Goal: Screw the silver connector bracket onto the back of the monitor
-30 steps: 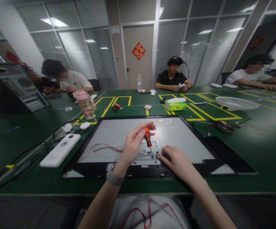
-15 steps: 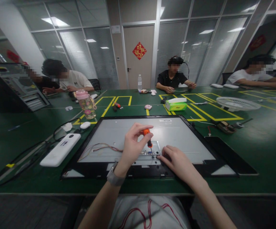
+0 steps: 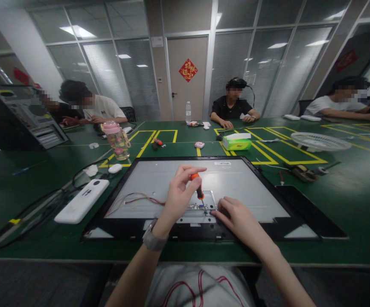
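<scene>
A flat display panel [image 3: 146,179] lies back side up in front of me, with a grey metal back and a black frame. My left hand [image 3: 180,192] grips a screwdriver [image 3: 199,187] by its orange and black handle. The screwdriver leans slightly, its tip down at a small circuit board [image 3: 197,207] near the panel's front edge. Beside that tip, my right hand [image 3: 236,213] rests with curled fingers, the fingertips at the board's right end. Whatever those fingertips pinch is too small to make out. Thin coloured wires [image 3: 140,197] run left from the board.
Left of the panel are a white power bank [image 3: 82,202], black cables [image 3: 40,213] and a pink-lidded bottle [image 3: 117,140]. A dark slab [image 3: 313,211] lies right. Beyond are a tissue pack [image 3: 236,142], a white fan grille [image 3: 321,141] and a computer case [image 3: 21,115]. Several people sit around the table.
The view has shifted slightly. The screwdriver's handle tilts a little more to the left, while both hands stay at the same spot. The person across has lowered a hand to the table.
</scene>
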Available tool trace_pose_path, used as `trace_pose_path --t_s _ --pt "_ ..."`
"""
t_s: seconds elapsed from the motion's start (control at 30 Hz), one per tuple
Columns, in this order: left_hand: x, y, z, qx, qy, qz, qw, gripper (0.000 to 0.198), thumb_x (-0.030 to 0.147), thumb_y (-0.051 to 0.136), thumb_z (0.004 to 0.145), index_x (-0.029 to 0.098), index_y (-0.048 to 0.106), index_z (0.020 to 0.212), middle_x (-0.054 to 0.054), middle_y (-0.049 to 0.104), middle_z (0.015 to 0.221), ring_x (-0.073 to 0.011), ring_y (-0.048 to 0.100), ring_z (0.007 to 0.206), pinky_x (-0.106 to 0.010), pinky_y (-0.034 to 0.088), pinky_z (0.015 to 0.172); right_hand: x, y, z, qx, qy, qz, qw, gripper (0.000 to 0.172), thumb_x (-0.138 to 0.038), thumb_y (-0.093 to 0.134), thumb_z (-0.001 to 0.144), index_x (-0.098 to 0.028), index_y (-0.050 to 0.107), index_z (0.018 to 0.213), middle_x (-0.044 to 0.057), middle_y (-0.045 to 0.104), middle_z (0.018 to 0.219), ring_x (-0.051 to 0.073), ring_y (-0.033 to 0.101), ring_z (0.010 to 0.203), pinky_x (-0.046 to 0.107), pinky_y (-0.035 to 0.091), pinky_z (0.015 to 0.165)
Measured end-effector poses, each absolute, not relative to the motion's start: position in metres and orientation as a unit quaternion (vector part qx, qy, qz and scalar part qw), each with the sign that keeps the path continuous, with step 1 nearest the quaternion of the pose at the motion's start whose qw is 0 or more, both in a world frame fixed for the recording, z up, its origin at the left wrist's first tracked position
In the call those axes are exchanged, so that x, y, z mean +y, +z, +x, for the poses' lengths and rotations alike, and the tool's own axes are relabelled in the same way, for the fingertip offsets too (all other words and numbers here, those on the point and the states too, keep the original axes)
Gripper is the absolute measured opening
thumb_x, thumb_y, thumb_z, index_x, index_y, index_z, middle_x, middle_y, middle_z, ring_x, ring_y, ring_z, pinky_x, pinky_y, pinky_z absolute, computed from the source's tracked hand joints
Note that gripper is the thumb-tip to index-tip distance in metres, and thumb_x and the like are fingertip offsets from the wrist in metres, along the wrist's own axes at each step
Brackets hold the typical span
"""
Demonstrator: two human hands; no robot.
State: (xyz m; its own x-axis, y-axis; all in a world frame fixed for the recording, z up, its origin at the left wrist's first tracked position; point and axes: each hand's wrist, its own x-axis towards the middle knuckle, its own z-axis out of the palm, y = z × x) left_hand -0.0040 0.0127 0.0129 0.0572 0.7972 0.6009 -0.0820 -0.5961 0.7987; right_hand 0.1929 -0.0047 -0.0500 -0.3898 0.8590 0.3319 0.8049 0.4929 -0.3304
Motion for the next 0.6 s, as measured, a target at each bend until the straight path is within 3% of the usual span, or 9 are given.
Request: trace_pose_path --t_s 0.13,0.3,0.5,0.6 --pt "0.0133 0.0099 -0.0052 0.242 0.608 0.624 0.427 0.033 0.032 0.048 0.096 0.021 0.068 0.119 -0.008 0.063 0.101 -0.0169 0.062 0.087 -0.032 0.051 0.082 -0.0043 -0.0515 0.1936 -0.832 0.062 -0.502 0.231 0.018 -0.031 0.058 0.093 -0.021 0.056 0.078 0.004 0.063 0.078 0.022 0.062 0.074 0.031 0.046 0.067" --pt "0.0128 0.0125 -0.0048 0.298 0.635 0.637 0.321 0.015 0.027 0.07 0.082 0.021 0.077 0.094 -0.003 0.055 0.085 -0.0138 0.056 0.08 -0.026 0.05 0.076 -0.003 -0.0542 0.195 -0.833 0.058 -0.496 0.237 0.02 -0.033 0.056 0.094 -0.021 0.056 0.078 0.003 0.062 0.077 0.021 0.061 0.072 0.031 0.046 0.067" --pt "0.0133 0.0105 -0.0068 0.222 0.597 0.615 0.464 0.033 0.033 0.05 0.095 0.022 0.068 0.12 -0.009 0.065 0.106 -0.0189 0.063 0.094 -0.032 0.053 0.081 -0.0041 -0.0508 0.1939 -0.833 0.065 -0.505 0.219 0.019 -0.031 0.056 0.094 -0.02 0.055 0.079 0.005 0.063 0.079 0.022 0.061 0.074 0.032 0.046 0.068" --pt "0.0126 0.0118 -0.0055 0.247 0.612 0.617 0.429 0.025 0.031 0.064 0.087 0.02 0.073 0.107 -0.007 0.065 0.093 -0.0163 0.063 0.085 -0.029 0.052 0.076 -0.0039 -0.0508 0.1938 -0.834 0.067 -0.505 0.212 0.018 -0.031 0.056 0.094 -0.02 0.055 0.08 0.005 0.063 0.08 0.023 0.061 0.075 0.032 0.046 0.069"
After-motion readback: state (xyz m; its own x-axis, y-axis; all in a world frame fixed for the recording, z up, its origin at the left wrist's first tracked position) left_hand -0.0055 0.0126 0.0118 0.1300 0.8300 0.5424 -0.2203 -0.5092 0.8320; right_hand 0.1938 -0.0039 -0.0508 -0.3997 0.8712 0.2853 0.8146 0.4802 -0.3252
